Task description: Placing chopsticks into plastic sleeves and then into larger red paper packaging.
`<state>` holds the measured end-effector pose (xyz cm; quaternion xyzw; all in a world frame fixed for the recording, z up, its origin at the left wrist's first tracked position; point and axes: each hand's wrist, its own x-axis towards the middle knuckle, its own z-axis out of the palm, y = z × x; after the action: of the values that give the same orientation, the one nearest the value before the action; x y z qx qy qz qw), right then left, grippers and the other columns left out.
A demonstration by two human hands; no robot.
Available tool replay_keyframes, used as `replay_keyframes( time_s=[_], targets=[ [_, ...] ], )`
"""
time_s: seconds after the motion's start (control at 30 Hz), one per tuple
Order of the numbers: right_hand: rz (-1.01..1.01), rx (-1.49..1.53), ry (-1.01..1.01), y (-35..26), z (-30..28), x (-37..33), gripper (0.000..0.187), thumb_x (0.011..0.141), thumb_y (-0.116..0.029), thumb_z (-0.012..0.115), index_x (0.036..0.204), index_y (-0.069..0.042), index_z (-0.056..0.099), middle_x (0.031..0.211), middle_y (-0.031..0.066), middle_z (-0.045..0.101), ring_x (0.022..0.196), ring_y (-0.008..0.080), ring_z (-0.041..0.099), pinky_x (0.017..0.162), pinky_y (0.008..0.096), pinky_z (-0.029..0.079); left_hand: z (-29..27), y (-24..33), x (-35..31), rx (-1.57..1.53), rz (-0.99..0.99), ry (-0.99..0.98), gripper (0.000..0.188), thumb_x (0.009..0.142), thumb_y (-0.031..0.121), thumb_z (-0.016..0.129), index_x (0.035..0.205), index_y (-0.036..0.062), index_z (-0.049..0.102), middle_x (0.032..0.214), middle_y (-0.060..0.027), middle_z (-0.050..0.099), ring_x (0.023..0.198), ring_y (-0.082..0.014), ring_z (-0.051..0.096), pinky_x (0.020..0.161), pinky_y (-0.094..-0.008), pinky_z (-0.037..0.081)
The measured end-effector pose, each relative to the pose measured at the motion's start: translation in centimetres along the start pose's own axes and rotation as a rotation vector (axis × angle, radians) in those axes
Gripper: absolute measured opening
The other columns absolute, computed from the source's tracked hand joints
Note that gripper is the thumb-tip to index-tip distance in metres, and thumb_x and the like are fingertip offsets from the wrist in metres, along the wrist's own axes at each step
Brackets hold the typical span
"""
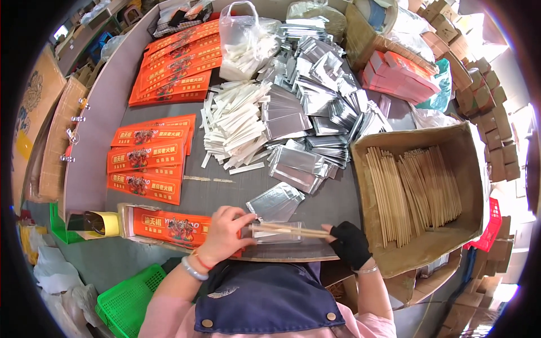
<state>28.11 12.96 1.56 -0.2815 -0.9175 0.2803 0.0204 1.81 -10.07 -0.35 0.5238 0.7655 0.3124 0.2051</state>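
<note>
My right hand, in a black fingerless glove, is closed around the right end of a pair of wooden chopsticks. The chopsticks lie level over a small clear flat packet at the table's front edge. My bare left hand has thumb and forefinger at the packet's left end, by the chopstick tips; its grip is partly hidden. Left of that hand, printed orange paper sleeves lie in an open cardboard holder. Silver clear-faced packets fan out just beyond the chopsticks.
A cardboard box of loose chopsticks stands at right. Silver packets and narrow white strips are heaped mid-table. Orange sleeve stacks lie at left, pink-red packs at far right. A green crate sits below the table.
</note>
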Motion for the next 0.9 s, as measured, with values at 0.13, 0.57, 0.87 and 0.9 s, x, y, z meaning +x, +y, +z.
replay_keyframes(
  time_s=[0.13,0.57,0.87,0.9],
  targets=[
    [-0.205,-0.133,-0.075,-0.9,3.2,1.3,0.031,0.078,-0.023,0.074,0.109,-0.018,0.073,0.072,0.0103,0.056,0.070,0.0305,0.058,0.062,0.0414,0.046,-0.1,-0.1,-2.2,0.234,0.021,-0.015,0.067,0.055,0.026,0.088,0.116,0.0091,0.065,0.112,-0.0067,0.058,0.106,-0.0305,0.050,0.094,-0.0433,0.042],
    [-0.265,0.580,0.099,-9.0,10.8,3.4,0.040,0.074,-0.020,0.079,0.108,-0.006,0.063,0.102,0.0157,0.064,0.087,0.0301,0.065,0.075,0.0399,0.052,2.6,0.7,0.5,0.210,0.117,0.029,0.065,0.064,0.016,0.079,0.126,0.0109,0.059,0.116,-0.0082,0.059,0.106,-0.0298,0.052,0.091,-0.0439,0.043],
    [-0.284,-0.109,0.099,-6.4,3.4,2.6,0.066,0.062,-0.043,0.083,0.114,-0.011,0.059,0.107,0.0068,0.060,0.104,0.0274,0.056,0.091,0.0445,0.039,-8.0,0.9,3.7,0.347,0.339,-0.265,0.024,0.062,0.013,0.073,0.083,0.0114,0.061,0.097,-0.0091,0.056,0.091,-0.0301,0.054,0.077,-0.0447,0.045],
    [-0.170,-0.086,0.175,-5.6,2.9,2.4,0.065,0.061,-0.042,0.083,0.113,-0.011,0.060,0.104,0.0065,0.061,0.101,0.0278,0.056,0.092,0.0450,0.038,-10.1,-0.9,4.3,0.429,0.294,-0.134,0.025,0.066,0.018,0.073,0.088,0.0102,0.063,0.101,-0.0117,0.056,0.095,-0.0320,0.054,0.081,-0.0466,0.046]
  ],
)
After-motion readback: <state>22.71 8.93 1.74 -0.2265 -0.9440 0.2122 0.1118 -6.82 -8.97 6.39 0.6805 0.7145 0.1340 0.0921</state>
